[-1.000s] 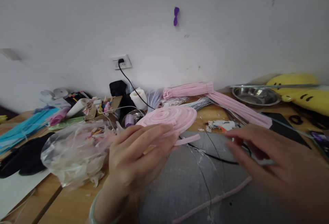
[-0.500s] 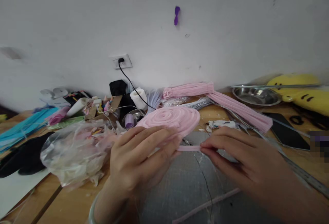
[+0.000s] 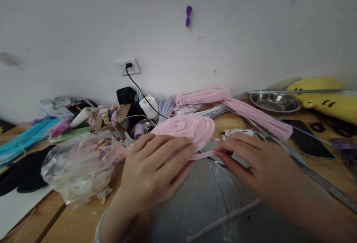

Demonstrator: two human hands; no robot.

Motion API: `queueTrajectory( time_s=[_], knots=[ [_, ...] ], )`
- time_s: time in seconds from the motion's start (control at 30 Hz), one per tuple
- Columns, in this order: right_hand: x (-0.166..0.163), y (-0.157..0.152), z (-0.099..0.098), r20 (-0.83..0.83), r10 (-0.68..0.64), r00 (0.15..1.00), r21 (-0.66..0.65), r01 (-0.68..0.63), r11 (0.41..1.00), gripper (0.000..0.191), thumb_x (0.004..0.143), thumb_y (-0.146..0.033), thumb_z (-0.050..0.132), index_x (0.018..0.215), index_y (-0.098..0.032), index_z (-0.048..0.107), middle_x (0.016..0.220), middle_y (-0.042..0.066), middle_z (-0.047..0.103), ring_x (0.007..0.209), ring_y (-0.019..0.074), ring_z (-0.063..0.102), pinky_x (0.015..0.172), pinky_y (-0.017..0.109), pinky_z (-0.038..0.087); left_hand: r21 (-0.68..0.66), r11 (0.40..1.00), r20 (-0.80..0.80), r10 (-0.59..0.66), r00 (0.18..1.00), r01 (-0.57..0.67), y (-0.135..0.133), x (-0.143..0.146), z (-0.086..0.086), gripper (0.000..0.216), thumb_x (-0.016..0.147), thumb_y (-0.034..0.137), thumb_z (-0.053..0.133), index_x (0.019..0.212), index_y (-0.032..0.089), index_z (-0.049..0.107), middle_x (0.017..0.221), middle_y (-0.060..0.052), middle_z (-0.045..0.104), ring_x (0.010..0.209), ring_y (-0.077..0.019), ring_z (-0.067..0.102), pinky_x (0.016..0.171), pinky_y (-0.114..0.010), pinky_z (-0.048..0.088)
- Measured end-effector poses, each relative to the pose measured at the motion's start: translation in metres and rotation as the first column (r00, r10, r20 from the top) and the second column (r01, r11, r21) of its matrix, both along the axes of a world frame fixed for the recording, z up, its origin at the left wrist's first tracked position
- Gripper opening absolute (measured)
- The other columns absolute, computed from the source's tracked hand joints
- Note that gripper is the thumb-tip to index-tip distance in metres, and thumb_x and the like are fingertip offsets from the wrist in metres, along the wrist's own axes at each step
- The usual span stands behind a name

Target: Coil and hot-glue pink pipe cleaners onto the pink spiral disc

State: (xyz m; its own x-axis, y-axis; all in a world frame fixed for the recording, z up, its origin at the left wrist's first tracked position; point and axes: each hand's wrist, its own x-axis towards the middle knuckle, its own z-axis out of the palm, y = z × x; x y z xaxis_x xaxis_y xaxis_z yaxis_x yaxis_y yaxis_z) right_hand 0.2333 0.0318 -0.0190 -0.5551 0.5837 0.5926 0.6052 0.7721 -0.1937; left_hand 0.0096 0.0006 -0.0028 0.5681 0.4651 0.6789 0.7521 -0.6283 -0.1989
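The left hand [image 3: 156, 168] cups the pink coil [image 3: 185, 129]; the right hand [image 3: 256, 165] pinches its loose tail [image 3: 202, 156]. Slackening could unwind it.

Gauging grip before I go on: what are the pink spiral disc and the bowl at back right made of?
The pink spiral disc looks like coiled chenille stems: fuzzy, matte, ridged rings. The bowl is likely stainless steel: shiny grey, bright reflections.

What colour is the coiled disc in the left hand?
Pale pink; the coiled disc shows best in the head view.
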Motion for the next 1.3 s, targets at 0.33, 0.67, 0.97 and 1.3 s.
queueTrajectory(
  time_s=[0.33,0.67,0.97,1.3],
  knots=[
    [-0.003,0.0034,-0.0005,-0.043,0.031,0.999,0.062,-0.028,0.998,0.019,0.092,-0.023,0.05,0.082,-0.016,0.064,0.08,0.003,0.067,0.073,0.018,0.063,0.062,0.032,0.047,0.039,0.999,-0.064,0.041,0.997,-0.039,-0.0011,-0.0032,-0.0013,0.024,0.082,0.008,0.059,0.097,0.025,0.067,0.099,0.003,0.073,0.085,-0.0165,0.065,0.077,-0.035,0.04],
    [-0.0024,0.0064,0.0008,-0.056,0.122,0.991,0.201,-0.108,0.974,0.01,0.089,-0.015,0.056,0.087,-0.012,0.065,0.1,0.01,0.07,0.095,0.0206,0.061,0.085,0.035,0.044,0.043,0.999,-0.021,0.031,0.999,-0.03,-0.0007,-0.007,-0.0039,0.019,0.083,0.006,0.06,0.091,0.023,0.066,0.099,0.003,0.073,0.085,-0.0147,0.066,0.08,-0.035,0.037],
    [-0.0055,0.0069,0.0008,-0.056,0.073,0.996,0.242,-0.057,0.969,0.01,0.09,-0.018,0.055,0.085,-0.016,0.064,0.091,0.004,0.073,0.091,0.0173,0.063,0.081,0.035,0.038,0.043,0.999,-0.008,0.026,1.0,-0.025,0.0,-0.0067,-0.0045,0.019,0.083,0.008,0.061,0.088,0.025,0.066,0.099,0.004,0.072,0.088,-0.0156,0.066,0.081,-0.037,0.035],
    [-0.0056,0.0068,0.0009,-0.07,0.051,0.996,0.2,-0.036,0.979,0.008,0.09,-0.019,0.056,0.086,-0.018,0.063,0.089,0.001,0.073,0.091,0.0167,0.063,0.08,0.035,0.036,0.01,1.0,-0.02,0.023,1.0,-0.023,-0.0003,-0.006,-0.0027,0.021,0.084,0.007,0.059,0.089,0.026,0.066,0.1,0.004,0.072,0.089,-0.0162,0.066,0.078,-0.037,0.035]
  ],
)
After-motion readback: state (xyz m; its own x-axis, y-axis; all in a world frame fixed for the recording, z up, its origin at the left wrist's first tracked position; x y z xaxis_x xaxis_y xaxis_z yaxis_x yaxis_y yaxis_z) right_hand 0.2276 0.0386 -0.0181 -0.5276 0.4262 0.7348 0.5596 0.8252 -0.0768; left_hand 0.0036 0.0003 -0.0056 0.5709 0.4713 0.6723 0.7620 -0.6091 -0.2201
